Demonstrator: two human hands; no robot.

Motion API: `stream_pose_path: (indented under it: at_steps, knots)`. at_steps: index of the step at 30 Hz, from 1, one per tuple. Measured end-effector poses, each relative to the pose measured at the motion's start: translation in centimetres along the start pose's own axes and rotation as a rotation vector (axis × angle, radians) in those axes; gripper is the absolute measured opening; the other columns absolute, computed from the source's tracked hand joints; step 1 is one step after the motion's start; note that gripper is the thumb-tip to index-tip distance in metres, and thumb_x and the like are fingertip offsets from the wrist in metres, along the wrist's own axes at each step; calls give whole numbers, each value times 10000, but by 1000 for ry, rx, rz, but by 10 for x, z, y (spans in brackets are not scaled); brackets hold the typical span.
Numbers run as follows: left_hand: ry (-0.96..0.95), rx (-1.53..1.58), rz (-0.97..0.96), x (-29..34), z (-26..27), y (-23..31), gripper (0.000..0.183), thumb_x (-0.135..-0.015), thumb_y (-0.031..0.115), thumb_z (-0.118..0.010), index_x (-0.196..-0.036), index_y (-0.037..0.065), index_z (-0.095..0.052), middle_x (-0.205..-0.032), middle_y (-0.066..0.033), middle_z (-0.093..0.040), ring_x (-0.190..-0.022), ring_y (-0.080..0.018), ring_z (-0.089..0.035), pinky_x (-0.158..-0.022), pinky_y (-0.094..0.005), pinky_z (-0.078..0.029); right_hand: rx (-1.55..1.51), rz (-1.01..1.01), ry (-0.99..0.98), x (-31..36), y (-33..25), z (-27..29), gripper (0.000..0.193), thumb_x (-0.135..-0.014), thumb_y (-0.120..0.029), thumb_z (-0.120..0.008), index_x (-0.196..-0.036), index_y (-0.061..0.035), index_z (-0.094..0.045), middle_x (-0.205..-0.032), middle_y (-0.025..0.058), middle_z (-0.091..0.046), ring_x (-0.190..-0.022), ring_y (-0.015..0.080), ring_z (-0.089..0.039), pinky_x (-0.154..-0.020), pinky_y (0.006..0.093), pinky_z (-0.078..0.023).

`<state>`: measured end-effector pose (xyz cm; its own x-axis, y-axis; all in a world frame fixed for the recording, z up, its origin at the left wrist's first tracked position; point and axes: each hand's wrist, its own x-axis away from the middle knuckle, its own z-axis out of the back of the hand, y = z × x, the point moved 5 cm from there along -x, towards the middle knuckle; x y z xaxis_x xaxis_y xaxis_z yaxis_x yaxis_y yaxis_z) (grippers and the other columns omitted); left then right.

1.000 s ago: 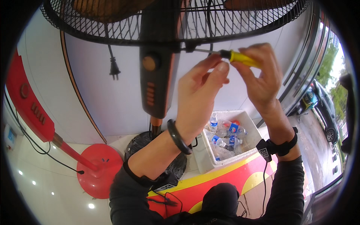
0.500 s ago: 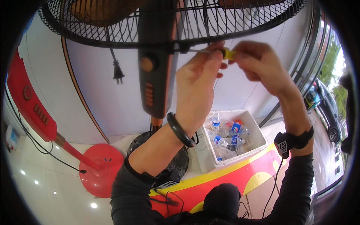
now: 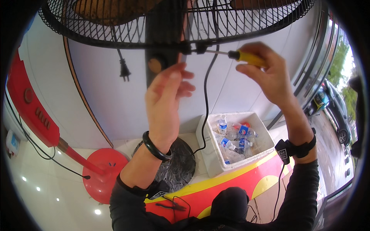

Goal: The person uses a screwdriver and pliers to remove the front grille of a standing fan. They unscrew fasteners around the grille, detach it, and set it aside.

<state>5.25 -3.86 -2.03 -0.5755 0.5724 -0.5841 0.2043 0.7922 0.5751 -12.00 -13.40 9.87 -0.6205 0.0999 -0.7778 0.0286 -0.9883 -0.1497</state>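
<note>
My right hand (image 3: pixel 266 67) grips the yellow handle of a screwdriver (image 3: pixel 252 59). Its thin metal shaft points left, the tip at a small black clip (image 3: pixel 200 49) on the lower rim of a black fan grille (image 3: pixel 127 43). In front of the dark fan post, just below the rim, my left hand (image 3: pixel 165 102) has its fingers loosely apart with nothing in them. Beside those fingers is the round copper-coloured knob (image 3: pixel 155 65) of the post. Brown fan blades (image 3: pixel 111 11) show behind the wires.
A white foam box (image 3: pixel 206 150) of plastic bottles stands beside the dark round fan base (image 3: pixel 179 165). At left leans a red fan stand (image 3: pixel 38 111) on a red base (image 3: pixel 102 173). A black cable (image 3: pixel 207 88) and a plug (image 3: pixel 124 70) hang down. Glass doors are at right.
My left hand has left the screwdriver's shaft and moved left and down to the post. My right hand has moved slightly right, the yellow handle now showing more fully.
</note>
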Motion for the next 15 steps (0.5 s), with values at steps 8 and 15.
stream_pose_path:
  at_steps: [8, 15]
  knots:
    - [-39, 7, -10, -6, 9, 8, 310, -994, 212, -502, -1184, -20, -581, -1036, -109, -653, -815, -151, -606, -742, -271, -456, 82, -116, -55, -9, -14, 1, 197, -887, -147, -675, -945, 42, -668, -879, 73, -647, -755, 130, -575, -707, 249, -462]
    - [-89, 126, -192, -20, 0, 29, 318, -990, 216, -485, -1236, 26, -550, -1186, -122, -623, -1060, -224, -612, -889, -313, -463, 521, 563, 301, 8, -29, -1, 244, -701, -70, -805, -917, -44, -694, -871, 64, -608, -720, 207, -602, -593, 257, -496]
